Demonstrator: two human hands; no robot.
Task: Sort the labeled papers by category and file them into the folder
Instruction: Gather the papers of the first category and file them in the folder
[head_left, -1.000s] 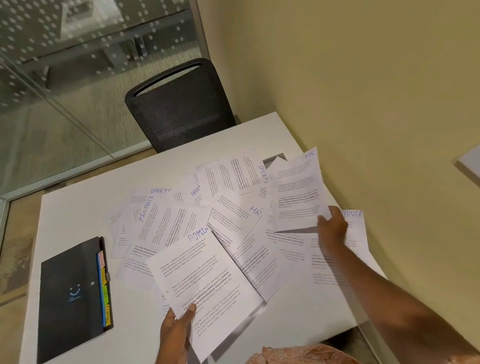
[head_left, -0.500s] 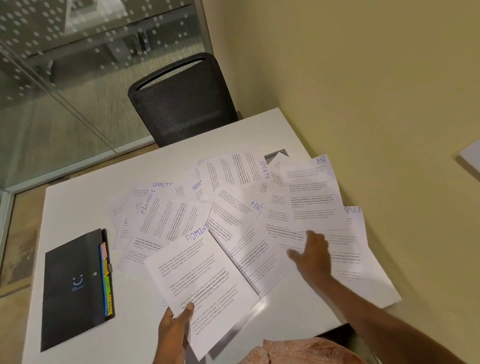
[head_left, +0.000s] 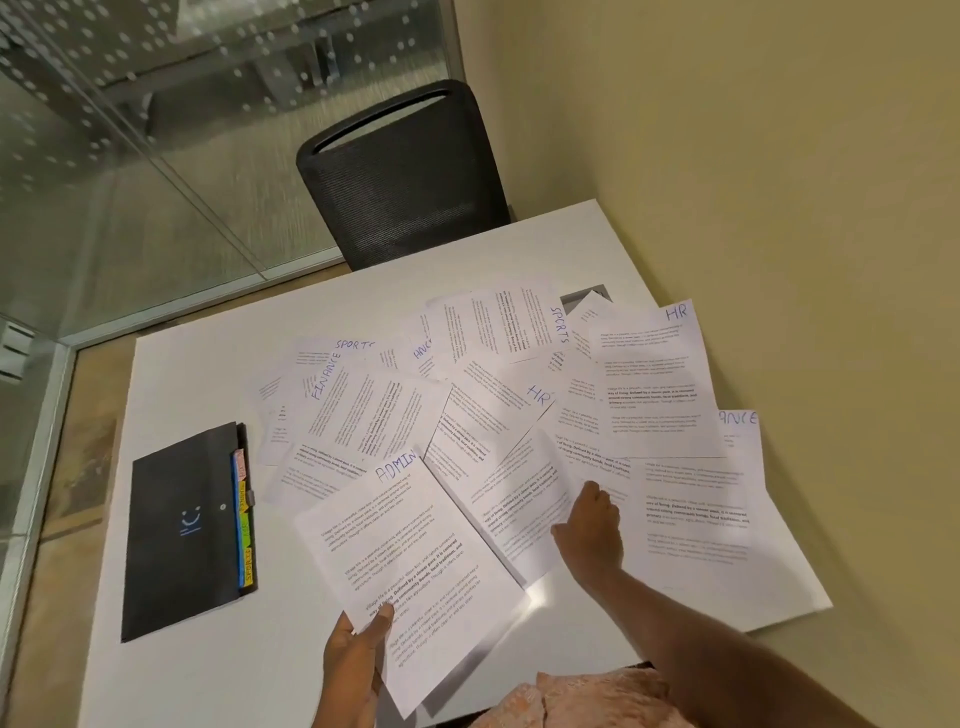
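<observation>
Several printed papers with blue handwritten labels lie fanned over the white table (head_left: 208, 670). My left hand (head_left: 353, 654) pinches the lower edge of the ADMIN paper (head_left: 410, 566) and holds it lifted. My right hand (head_left: 589, 530) rests with fingers down on an unlabeled sheet (head_left: 519, 514) in the pile's middle. An HR paper (head_left: 654, 374) lies at the right, a second HR sheet (head_left: 498, 410) in the centre. A FINANCE paper (head_left: 358, 410) and a SPORTS paper (head_left: 498, 322) lie farther back. The black folder (head_left: 182, 530) with coloured tabs lies shut at the left.
A black mesh chair (head_left: 400, 176) stands behind the table's far edge. A yellow wall (head_left: 779, 156) runs along the right side, glass partitions at the left. Some papers at the right overhang the table's edge.
My right hand let go of the HR paper, which now lies flat at the right, and moved left and nearer onto the middle sheets. My left hand still holds the ADMIN paper.
</observation>
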